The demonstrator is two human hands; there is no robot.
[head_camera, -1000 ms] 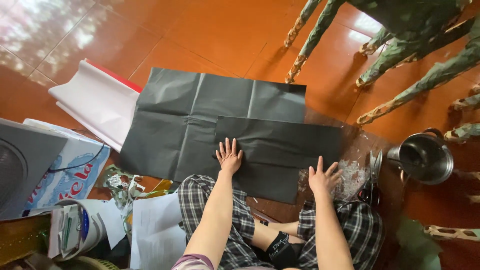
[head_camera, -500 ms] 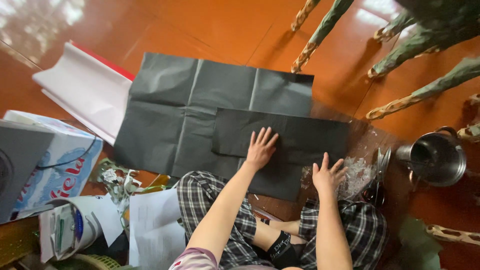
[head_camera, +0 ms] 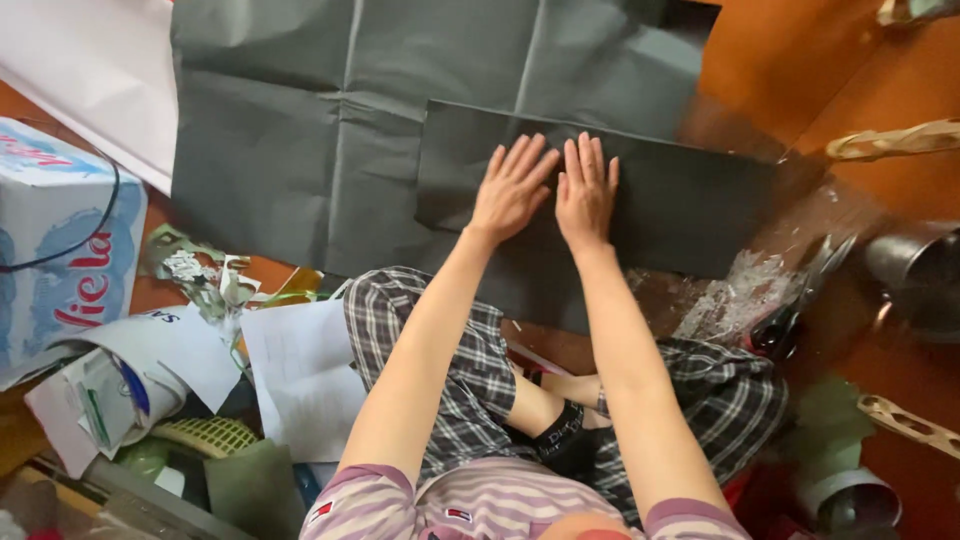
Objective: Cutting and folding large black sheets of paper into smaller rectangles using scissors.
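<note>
Bright, even daylight, glare on the orange floor upper right, soft shadows beneath, slight blur toward its edges.

top edge cuts off the big dark grey paper sheet, so i can't see its far side. white sheet runs out at the top left corner, extent unknown. both hands, left hand and right hand, lie flat on the folded dark sheet and cover the strip under the palms; any crease there is hidden. its near edge disappears behind the checked trousers. cardboard box is clipped by the left edge. metal pot is clipped on the right and blurred. scissors are dim against the floor; can't tell whether the blades are apart.
</note>
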